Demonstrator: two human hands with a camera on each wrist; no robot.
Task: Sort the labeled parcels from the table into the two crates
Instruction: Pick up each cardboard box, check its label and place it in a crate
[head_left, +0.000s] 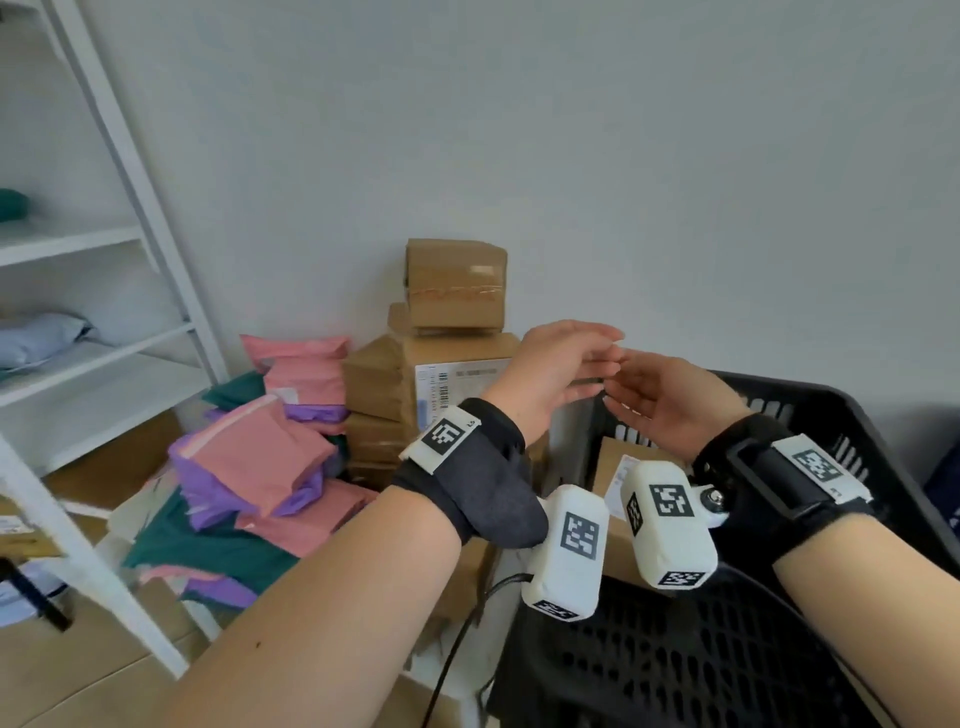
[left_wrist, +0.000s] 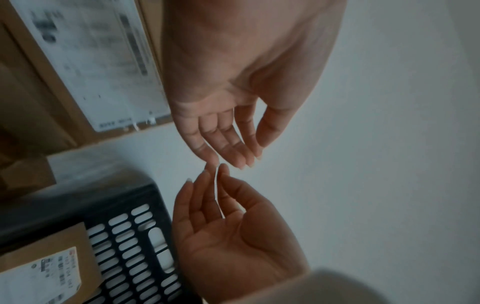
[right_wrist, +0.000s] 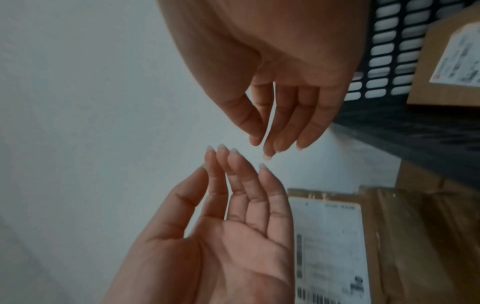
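Both my hands are raised, palms facing each other, above the far left corner of the black crate (head_left: 810, 400). My left hand (head_left: 597, 353) is empty with its fingers straight. My right hand (head_left: 628, 384) is empty too, its fingers relaxed. Their fingertips nearly meet in the left wrist view, left hand (left_wrist: 233, 144) above and right hand (left_wrist: 213, 195) below. A brown labelled parcel (head_left: 613, 467) lies inside the crate. Left of the crate stands a pile of brown boxes, one labelled box (head_left: 457, 379) just behind my left wrist.
A heap of pink, purple and green soft mailers (head_left: 260, 457) lies left of the boxes. A smaller taped box (head_left: 452, 283) tops the pile. A white shelf unit (head_left: 104, 291) fills the left side. A plain wall is behind.
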